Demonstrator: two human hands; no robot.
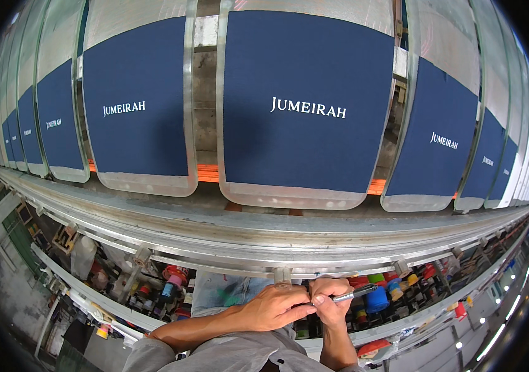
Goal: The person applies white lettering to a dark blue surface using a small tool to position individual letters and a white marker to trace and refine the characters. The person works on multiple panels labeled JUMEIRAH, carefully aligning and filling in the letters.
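Low in the head view, my left hand [272,308] and my right hand [329,296] meet in front of my grey shirt. A slim silver pen-like item [352,296] with a dark tip sticks out rightward from my right hand's closed grip. My left fingers are bent round its other end, which is partly hidden. Above my hands runs a long metal rail [243,240]. Beyond it stands a curved-looking row of flat boards, each carrying a dark navy panel [305,155] with white lettering.
Below the rail, a shelf holds several jars and tubs, among them a blue tub [377,299] and red containers [176,274]. A pale, paint-stained board [218,288] lies behind my left hand. Grey floor [4,260] shows at the far left.
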